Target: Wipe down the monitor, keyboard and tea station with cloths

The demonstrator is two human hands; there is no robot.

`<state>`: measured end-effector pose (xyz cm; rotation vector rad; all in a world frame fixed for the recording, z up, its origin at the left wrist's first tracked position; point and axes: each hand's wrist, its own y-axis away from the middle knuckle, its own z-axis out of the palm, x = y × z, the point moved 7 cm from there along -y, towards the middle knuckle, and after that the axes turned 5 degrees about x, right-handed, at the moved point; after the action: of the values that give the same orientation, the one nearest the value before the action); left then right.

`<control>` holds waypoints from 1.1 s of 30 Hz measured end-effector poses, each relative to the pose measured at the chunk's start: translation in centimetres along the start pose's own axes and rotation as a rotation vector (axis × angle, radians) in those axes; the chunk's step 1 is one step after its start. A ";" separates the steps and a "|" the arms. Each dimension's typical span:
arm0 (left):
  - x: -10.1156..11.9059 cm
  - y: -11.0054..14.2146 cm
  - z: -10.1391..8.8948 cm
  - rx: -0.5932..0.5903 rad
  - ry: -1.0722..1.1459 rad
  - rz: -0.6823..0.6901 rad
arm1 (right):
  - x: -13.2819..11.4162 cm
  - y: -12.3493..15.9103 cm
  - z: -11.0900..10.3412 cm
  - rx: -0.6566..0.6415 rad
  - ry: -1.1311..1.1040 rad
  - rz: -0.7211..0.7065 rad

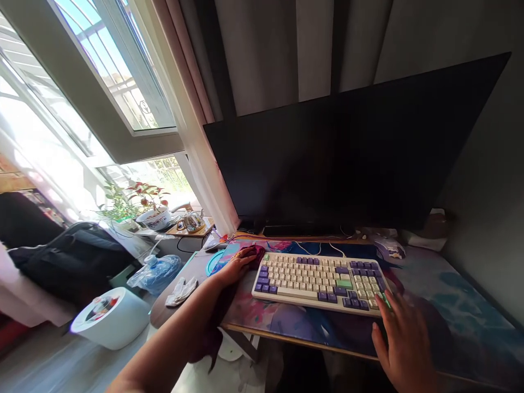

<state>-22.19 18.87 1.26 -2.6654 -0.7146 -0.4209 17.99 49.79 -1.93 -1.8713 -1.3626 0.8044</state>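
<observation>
A dark red cloth (257,255) is bunched beneath my left hand (242,262), whose fingers press over it on the desk, close to the keyboard's upper left corner. More of this cloth hangs below my forearm past the desk edge. The cream, purple and green keyboard (303,277) lies on a colourful desk mat (282,319). At its lower right end is my right hand (403,335), fingers stretched and thumb apart; the fingertips reach the number keys and seem to touch them. Nothing is gripped in that hand.
A large dark monitor (339,158) stands behind the keyboard. Left of my forearm are white gloves (182,291) and a blue round lid (215,263). A white bin (114,322) and a water bottle (158,273) stand lower left. A glass teapot (191,222) sits near the window.
</observation>
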 end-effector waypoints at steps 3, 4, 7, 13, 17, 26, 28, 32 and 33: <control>-0.4 -2.5 0.0 0.014 0.018 -0.015 | -0.1 -0.2 0.1 0.003 -0.001 0.009; -0.4 -3.3 0.0 0.025 0.019 -0.032 | -0.1 -0.1 0.1 0.000 -0.004 0.008; -0.5 -5.2 -0.1 0.056 0.014 -0.088 | 0.3 0.1 0.4 -0.006 -0.005 0.006; -0.8 -5.6 -1.3 0.124 0.014 -0.132 | 0.5 0.2 0.5 -0.010 0.006 -0.016; -2.1 -2.5 -3.7 0.221 -0.032 -0.210 | 0.1 0.0 0.2 -0.018 0.019 -0.028; -5.0 2.9 -5.8 0.363 -0.181 -0.523 | -0.4 -0.2 -0.6 -0.005 0.020 -0.019; -4.3 4.7 -5.6 0.358 -0.201 -0.531 | -0.4 -0.2 -0.7 -0.001 0.010 -0.009; -1.8 9.9 -4.9 0.344 -0.227 -0.502 | -0.3 -0.1 -0.7 -0.007 -0.020 0.000; -1.0 11.2 -4.7 0.346 -0.227 -0.473 | -0.2 -0.1 -0.7 -0.010 -0.026 0.001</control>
<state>-18.04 7.41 2.26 -2.2242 -1.3607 -0.0912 18.40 49.49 -1.44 -1.8752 -1.3840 0.8261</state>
